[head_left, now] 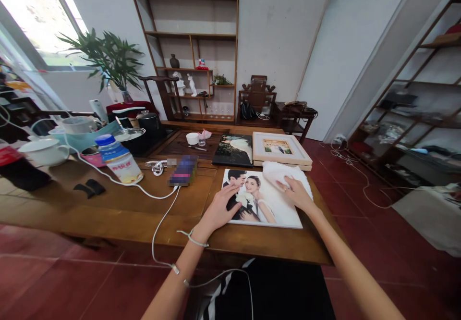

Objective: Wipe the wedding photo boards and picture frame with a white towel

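Observation:
A photo panel (264,212) with a wedding picture of a couple lies flat near the front right of the wooden table. My left hand (223,207) rests on its left part, fingers stretched out and holding nothing. On the panel's right side is a fluffy white cloth (275,172), which also reaches past the panel's edge. My right hand (296,192) presses on this cloth with bent fingers gripping it. Behind the panel lie a dark photo panel (234,150) and, to its right, a light-framed picture (281,146) on a stack.
On the wooden table (144,214), a phone (183,171) with a white cable lies left of my hands. Further left stand a blue-capped bottle (118,159), a white pot (45,151) and a cola bottle (21,168). A white cup (192,139) sits behind.

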{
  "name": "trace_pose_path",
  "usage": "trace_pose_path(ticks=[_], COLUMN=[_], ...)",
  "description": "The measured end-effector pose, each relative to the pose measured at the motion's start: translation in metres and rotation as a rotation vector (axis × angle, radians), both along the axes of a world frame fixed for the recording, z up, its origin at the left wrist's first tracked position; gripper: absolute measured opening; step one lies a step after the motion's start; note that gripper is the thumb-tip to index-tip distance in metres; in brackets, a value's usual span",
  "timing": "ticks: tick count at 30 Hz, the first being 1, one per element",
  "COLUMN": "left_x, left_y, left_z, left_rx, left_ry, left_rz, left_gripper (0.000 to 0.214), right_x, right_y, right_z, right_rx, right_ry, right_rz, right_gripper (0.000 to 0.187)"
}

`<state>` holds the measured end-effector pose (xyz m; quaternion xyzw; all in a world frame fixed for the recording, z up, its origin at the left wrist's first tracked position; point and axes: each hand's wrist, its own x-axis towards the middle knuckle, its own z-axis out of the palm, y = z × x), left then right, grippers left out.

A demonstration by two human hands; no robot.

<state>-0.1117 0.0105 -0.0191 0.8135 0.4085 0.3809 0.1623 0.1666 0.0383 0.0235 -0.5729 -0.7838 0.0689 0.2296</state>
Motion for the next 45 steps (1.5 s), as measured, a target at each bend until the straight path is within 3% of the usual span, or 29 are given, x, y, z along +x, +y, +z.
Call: trace_pose_path(ticks=[3, 9, 12, 15, 23, 27, 31, 40, 42, 45], left_x=[0.000, 0.000, -0.001, -0.002, -0.004, -0.004, -0.003, -0.002, -0.002, -0.003], left_y=[0.001, 0.006, 0.008, 0.010, 0.008, 0.008, 0.008, 0.009, 0.008, 0.008], left_z=[-0.001, -0.002, -0.004, -0.005, -0.004, -0.004, -0.005, -0.003, -0.002, -0.002], left_rx=[-0.044, -0.072, -0.082, -0.086, -0.100, -0.110, -0.108, -0.104, -0.102, -0.093], left_ry=[-0.014, -0.050, -0.063, -0.067, -0.063, -0.059, -0.063, -0.040, -0.036, -0.034], left_rz=[0.011, 0.016, -0.001, -0.014, -0.041, -0.019, -0.013, -0.015, -0.020, -0.025], left_gripper=[0.044, 0.037, 0.037, 0.039, 0.038, 0.038, 0.039, 0.037, 0.037, 0.038], right_x=[0.007, -0.010, -0.021, -0.023, -0.008, -0.008, -0.009, -0.010, -0.008, -0.001], right_y=[-0.020, -0.102, -0.127, -0.118, -0.007, 0.017, -0.007, -0.121, -0.126, -0.108], right_z=[-0.004, -0.006, -0.001, 0.004, 0.001, 0.000, -0.004, -0.011, -0.010, -0.008], right_rx=[0.023, 0.057, 0.016, -0.004, 0.029, 0.040, 0.079, 0.086, 0.062, 0.019], right_ry=[-0.031, -0.111, -0.140, -0.146, -0.113, -0.100, -0.100, -0.104, -0.111, -0.108], right_rz=[0.027, 0.272, 0.397, 0.419, 0.159, 0.105, 0.134, 0.310, 0.328, 0.282], right_gripper=[0.015, 0.016, 0.019, 0.019, 0.017, 0.018, 0.017, 0.017, 0.017, 0.013])
